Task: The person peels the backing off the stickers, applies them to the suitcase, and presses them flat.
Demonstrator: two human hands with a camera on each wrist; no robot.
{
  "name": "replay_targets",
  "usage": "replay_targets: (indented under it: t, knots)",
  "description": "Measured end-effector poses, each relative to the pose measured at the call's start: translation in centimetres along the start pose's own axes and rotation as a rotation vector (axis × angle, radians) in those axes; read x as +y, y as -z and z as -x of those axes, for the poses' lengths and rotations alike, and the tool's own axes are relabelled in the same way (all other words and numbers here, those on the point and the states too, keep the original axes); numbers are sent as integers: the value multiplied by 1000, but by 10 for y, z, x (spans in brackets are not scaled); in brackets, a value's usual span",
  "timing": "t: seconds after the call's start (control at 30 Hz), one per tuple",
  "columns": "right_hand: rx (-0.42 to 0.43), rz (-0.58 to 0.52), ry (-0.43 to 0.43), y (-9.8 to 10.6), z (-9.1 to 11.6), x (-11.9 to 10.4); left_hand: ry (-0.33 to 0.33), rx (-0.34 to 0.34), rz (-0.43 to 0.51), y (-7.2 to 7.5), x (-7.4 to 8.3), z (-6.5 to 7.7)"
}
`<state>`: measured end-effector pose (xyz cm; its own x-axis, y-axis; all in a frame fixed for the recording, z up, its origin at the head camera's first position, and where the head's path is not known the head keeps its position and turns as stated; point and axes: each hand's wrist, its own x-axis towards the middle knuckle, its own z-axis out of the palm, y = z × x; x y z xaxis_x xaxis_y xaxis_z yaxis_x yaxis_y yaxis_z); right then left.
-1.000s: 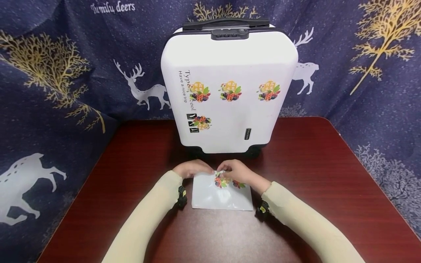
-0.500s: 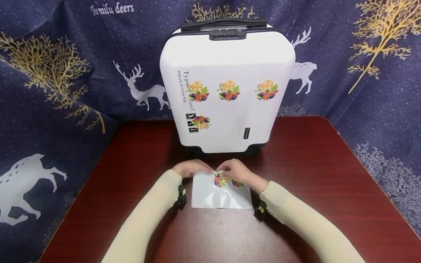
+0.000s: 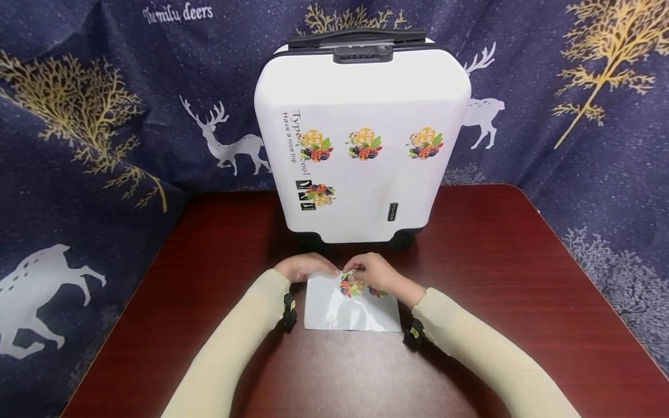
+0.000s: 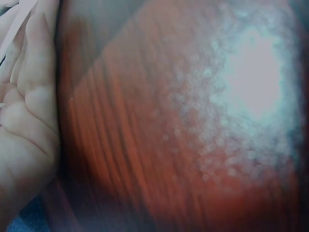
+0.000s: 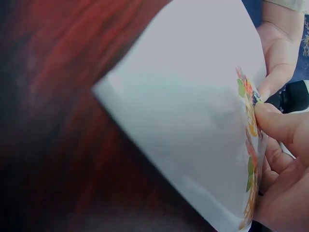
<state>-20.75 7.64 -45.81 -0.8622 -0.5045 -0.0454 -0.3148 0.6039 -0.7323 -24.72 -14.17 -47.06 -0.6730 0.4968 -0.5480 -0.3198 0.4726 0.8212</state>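
Pinching the far edge of the white sheet, right hand at the fruit stickers, left hand gripping just beside; it's lying crosswise on the tabletop, nearside of both.

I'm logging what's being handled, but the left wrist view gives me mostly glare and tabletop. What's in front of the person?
Observer: In the head view, a white sheet with fruit stickers near its far edge.
Operator: And where is the right hand?
Observer: The right hand is at that far edge; in the right wrist view its thumb lies against the printed fruit.
Operator: Does anything stand beyond the sheet?
Observer: Yes, a white suitcase bearing four fruit pictures, three in a row and one lower down.
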Motion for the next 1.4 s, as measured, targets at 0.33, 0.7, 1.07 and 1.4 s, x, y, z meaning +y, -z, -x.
replay_targets:
  t: [0.33, 0.7, 1.07, 1.4]
  knots:
    - [0, -27, -44, 1, 0, -2, 1, 8, -28, -2, 1, -1]
    - [20, -29, -58, 0, -1, 1, 3, 10, -78, -2, 1, 0]
    - [107, 52, 16, -2, -1, -2, 0, 19, -83, -3, 3, 0]
    - [152, 134, 65, -2, 0, -4, -3, 17, -81, -2, 2, -1]
